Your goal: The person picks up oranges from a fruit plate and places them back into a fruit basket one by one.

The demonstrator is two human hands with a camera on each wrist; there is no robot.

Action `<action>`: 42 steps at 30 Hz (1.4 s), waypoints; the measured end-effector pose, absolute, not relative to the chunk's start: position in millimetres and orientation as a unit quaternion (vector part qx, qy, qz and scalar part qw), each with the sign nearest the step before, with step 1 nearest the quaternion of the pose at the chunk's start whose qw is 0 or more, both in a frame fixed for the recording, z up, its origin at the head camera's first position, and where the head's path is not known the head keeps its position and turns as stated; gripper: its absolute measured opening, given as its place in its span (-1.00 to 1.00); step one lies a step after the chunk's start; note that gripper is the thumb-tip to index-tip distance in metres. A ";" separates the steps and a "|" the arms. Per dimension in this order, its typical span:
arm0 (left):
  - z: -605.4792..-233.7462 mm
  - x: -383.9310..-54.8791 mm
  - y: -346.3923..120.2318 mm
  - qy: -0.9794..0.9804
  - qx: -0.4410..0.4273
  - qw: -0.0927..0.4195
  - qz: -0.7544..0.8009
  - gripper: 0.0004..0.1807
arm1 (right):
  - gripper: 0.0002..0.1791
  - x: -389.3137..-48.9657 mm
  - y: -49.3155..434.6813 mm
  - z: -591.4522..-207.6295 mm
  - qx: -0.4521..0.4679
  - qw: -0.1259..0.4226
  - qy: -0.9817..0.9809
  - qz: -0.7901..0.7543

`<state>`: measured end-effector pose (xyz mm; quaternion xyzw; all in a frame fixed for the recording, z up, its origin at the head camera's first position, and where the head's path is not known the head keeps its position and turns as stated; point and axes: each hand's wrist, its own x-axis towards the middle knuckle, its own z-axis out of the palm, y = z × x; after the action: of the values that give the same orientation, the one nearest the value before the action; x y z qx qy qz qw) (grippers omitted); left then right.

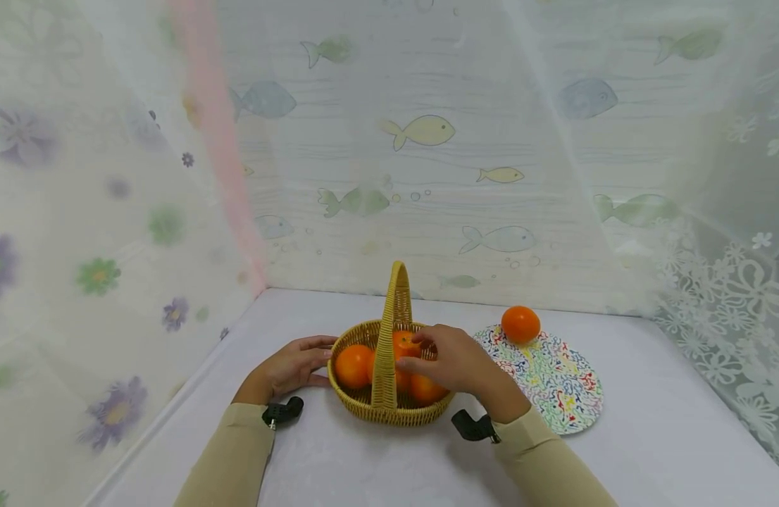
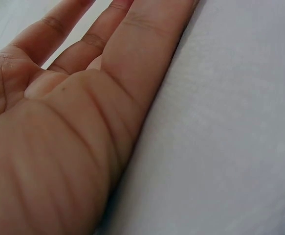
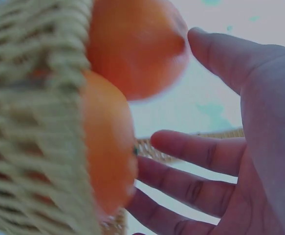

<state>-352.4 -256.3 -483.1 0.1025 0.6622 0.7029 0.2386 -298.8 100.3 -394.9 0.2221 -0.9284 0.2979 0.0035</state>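
A wicker basket (image 1: 396, 417) with a tall arched handle (image 1: 384, 359) stands on the table in the head view. Several oranges (image 1: 353, 366) lie inside it. My left hand (image 1: 299, 364) rests beside the basket's left side, fingers extended at the rim; its edge lies along the white cloth in the left wrist view. Over the basket's right part reaches my right hand (image 1: 456, 358), thumb and fingers spread near an orange (image 1: 405, 343). In the right wrist view, the thumb tip is right at an upper orange (image 3: 137, 46), and the fingers spread beside a lower orange (image 3: 108, 147).
Right of the basket lies a round plate (image 1: 563, 387) with a multicoloured pattern, and one orange (image 1: 520, 324) sits near its far edge. A white cloth (image 1: 364, 465) covers the table. Sheer curtains (image 1: 427, 211) with fish and flower prints hang behind and at the sides.
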 end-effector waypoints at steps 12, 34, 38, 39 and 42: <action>-478.9 -350.6 -254.7 0.664 0.109 0.238 0.700 -0.41 | -0.57 -311.8 139.9 -379.0 0.154 0.065 -0.937 0.306; -485.6 -352.5 -256.9 0.670 0.113 0.232 0.696 -0.37 | -0.55 -324.4 191.3 -381.1 0.073 0.136 -0.936 0.317; -487.3 -353.3 -257.0 0.669 0.112 0.233 0.697 -0.38 | -0.48 -327.4 199.7 -384.6 0.026 0.143 -0.940 0.308; -487.6 -353.5 -257.1 0.669 0.113 0.232 0.697 -0.38 | -0.46 -328.4 201.7 -385.2 0.014 0.144 -0.941 0.307; -488.1 -354.8 -257.0 0.668 0.119 0.232 0.697 -0.38 | -0.38 -331.2 207.8 -387.0 -0.020 0.142 -0.941 0.306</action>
<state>-354.8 -257.0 -488.1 0.1193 0.6677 0.6972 0.2321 -331.2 207.8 -387.0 -0.0205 -0.9411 0.3064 0.1418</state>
